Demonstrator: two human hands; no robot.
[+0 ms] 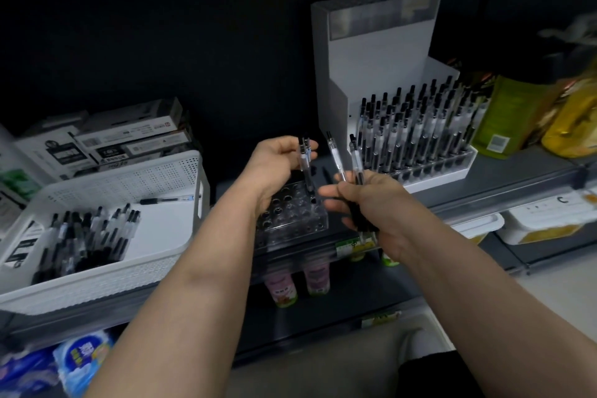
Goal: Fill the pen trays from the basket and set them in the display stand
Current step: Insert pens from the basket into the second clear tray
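Left hand (277,168) pinches clear pens (306,161) upright, tips at a far-corner hole of the clear pen tray (290,215). Right hand (371,203) grips a spare bundle (336,155) nearby, likely as ready supply. The white basket (155,178) sits left and the display stand (371,52) far right.

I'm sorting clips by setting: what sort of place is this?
Most likely a shop: a stocked pen display stand on a shelf, labels along the shelf edge, and bottled drinks below.

One display stand (371,52) holds one filled tray (433,168). Left of the stand sit one clear tray (290,220) and one basket (129,184), its pens (84,236) too many to count
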